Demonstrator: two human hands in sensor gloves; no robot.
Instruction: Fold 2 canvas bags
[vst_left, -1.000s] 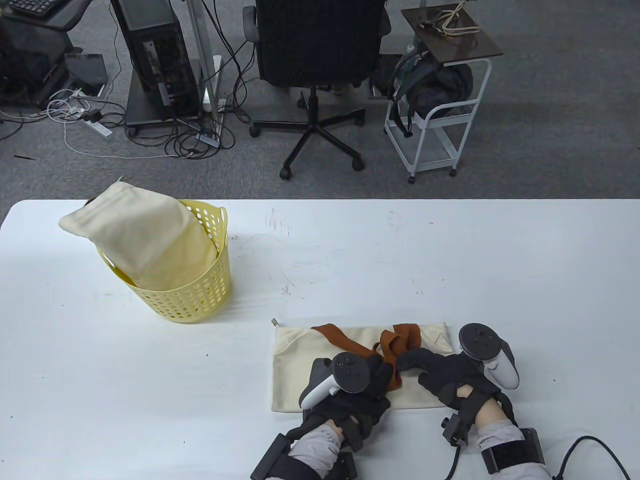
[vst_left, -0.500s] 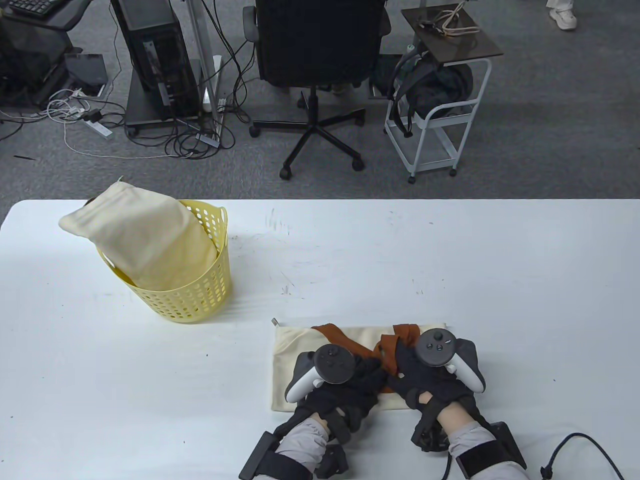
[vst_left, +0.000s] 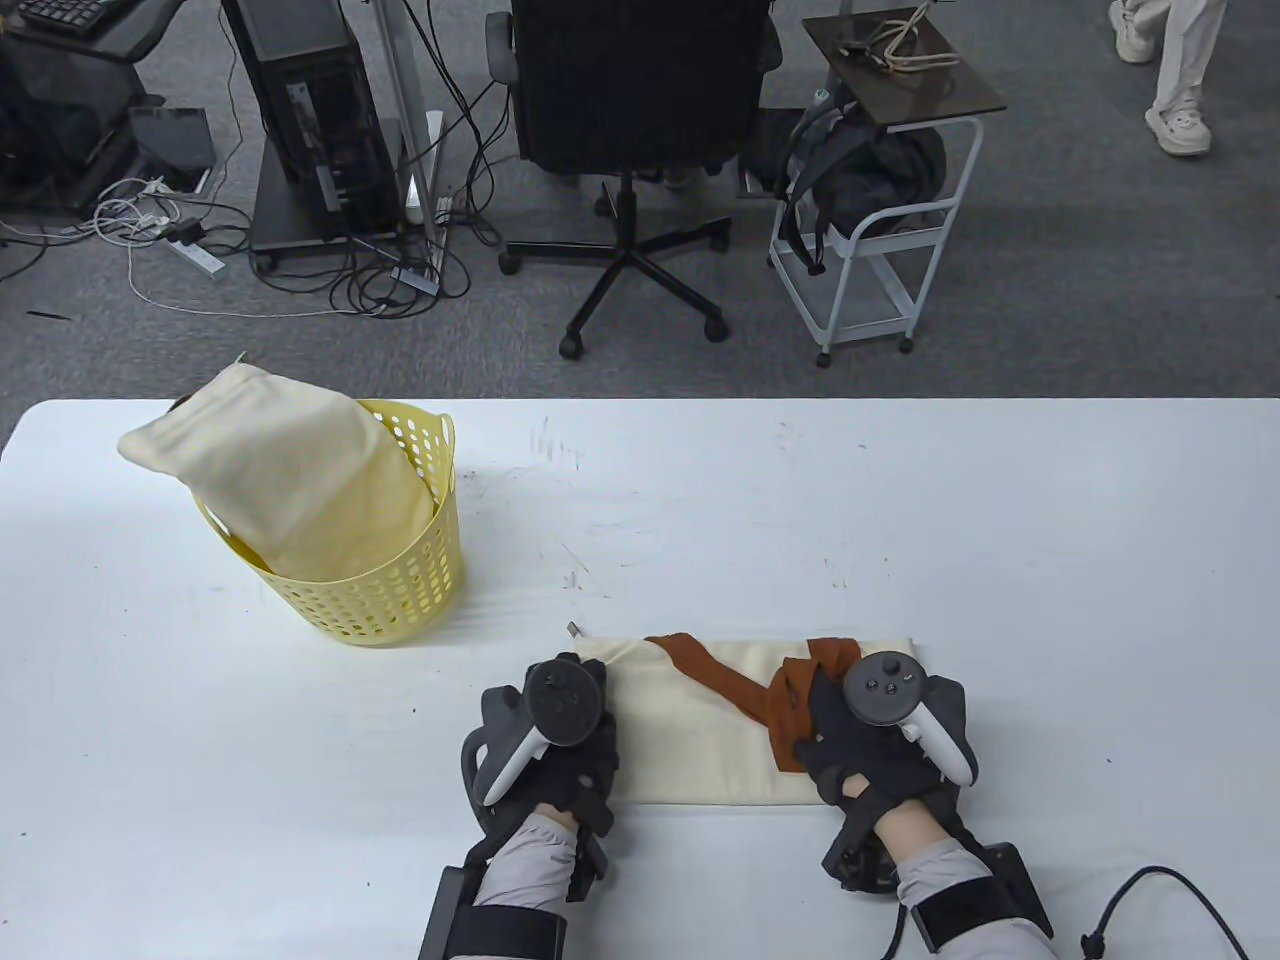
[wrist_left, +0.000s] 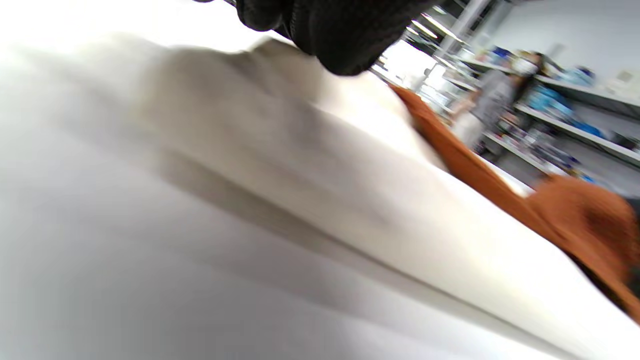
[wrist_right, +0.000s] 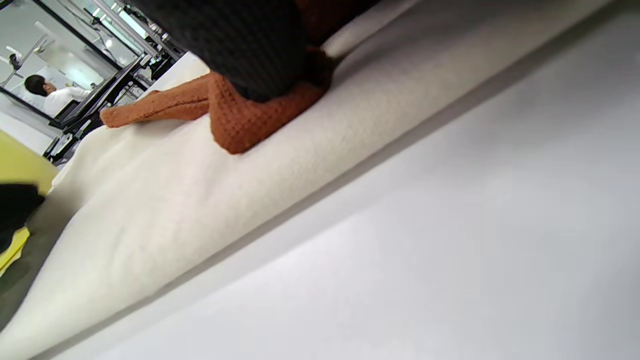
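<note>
A cream canvas bag lies folded flat near the table's front edge, with orange straps running across its top. My left hand rests flat on the bag's left end. My right hand presses on the bunched straps at the right end. In the left wrist view a gloved fingertip hangs over the cream cloth. In the right wrist view my glove presses on the orange strap. A second cream bag sticks out of a yellow basket.
The yellow basket stands on the left of the white table. An office chair, a white cart and cables are on the floor beyond the far edge. A person's legs are at the top right.
My left hand has slid left from the bag's middle to its left end. The bag has shifted a little right and lies flatter, and the straps are stretched out. My right hand has stayed on the straps.
</note>
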